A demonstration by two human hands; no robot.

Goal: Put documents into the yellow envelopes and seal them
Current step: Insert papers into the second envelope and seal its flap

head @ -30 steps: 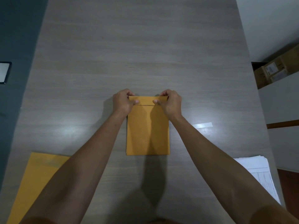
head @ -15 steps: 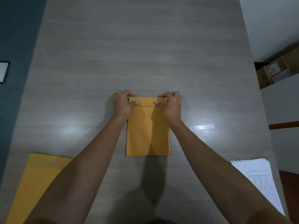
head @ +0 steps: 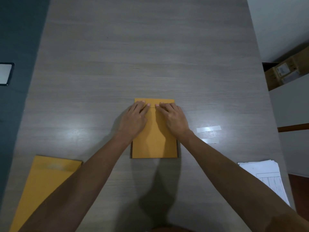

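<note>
A yellow envelope [head: 154, 141] lies flat in the middle of the grey wooden table [head: 150, 56], its flap folded down at the far end. My left hand [head: 134, 118] rests palm down on its left side, fingertips on the flap. My right hand [head: 173, 118] lies the same way on the right side, fingertips on the flap edge. Both hands press flat with fingers extended and hold nothing. Another yellow envelope [head: 41, 185] lies at the near left, partly under my left forearm. A stack of white documents [head: 267, 176] sits at the near right.
Two white peel-off strips [head: 208, 128] lie on the table just right of my right wrist. A dark-framed tablet [head: 5, 73] is off the left edge. Cardboard boxes [head: 282, 71] stand on the floor beyond the right edge.
Both hands went from pinching the flap's corners with curled fingers to lying flat on the envelope, fingertips pressing the folded flap near its middle.
</note>
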